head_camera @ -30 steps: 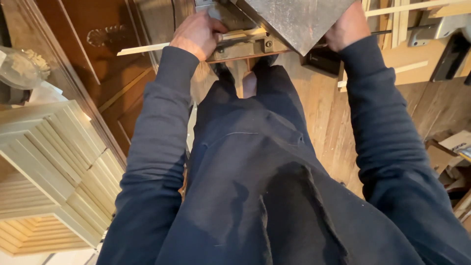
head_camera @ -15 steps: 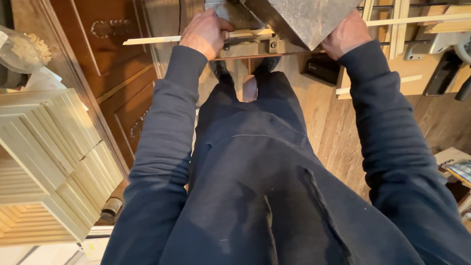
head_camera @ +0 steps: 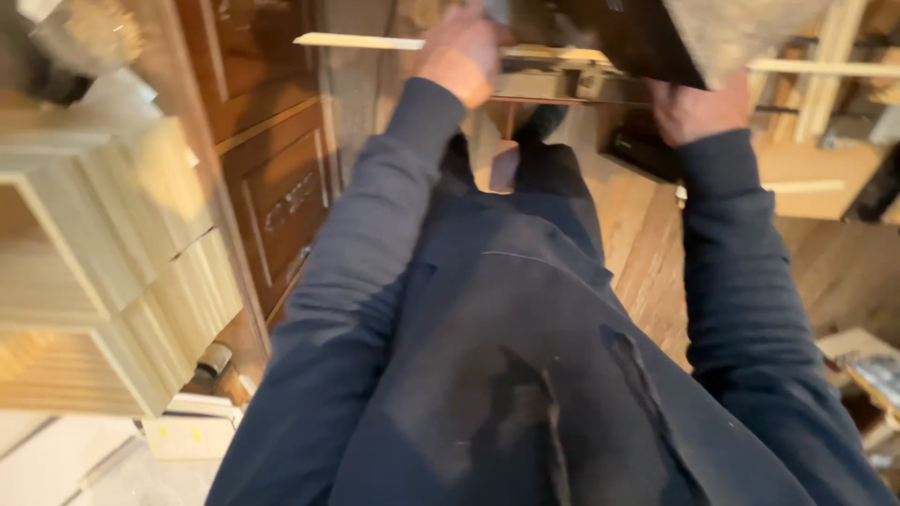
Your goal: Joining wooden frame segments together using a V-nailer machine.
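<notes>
I look down my dark blue top and trousers. My left hand (head_camera: 462,52) grips the left end of a bulky object (head_camera: 656,42) with a grey speckled slab on top and a metal and wood frame beneath, held out in front of me at the top of the view. My right hand (head_camera: 698,111) holds its underside on the right. A thin pale wooden strip (head_camera: 361,41) sticks out to the left at my left hand. The picture is blurred, so the object's details stay unclear.
Dark brown panelled cabinet doors (head_camera: 272,178) stand at my left. Stacked cream louvred panels (head_camera: 103,272) fill the left edge. A wooden floor (head_camera: 647,244) lies below, with pale timber pieces (head_camera: 825,84) and clutter at the right.
The view has swung right and down past the cabinet doors, which now sit nearer the middle. Both hands keep their hold on the object, now higher in the frame.
</notes>
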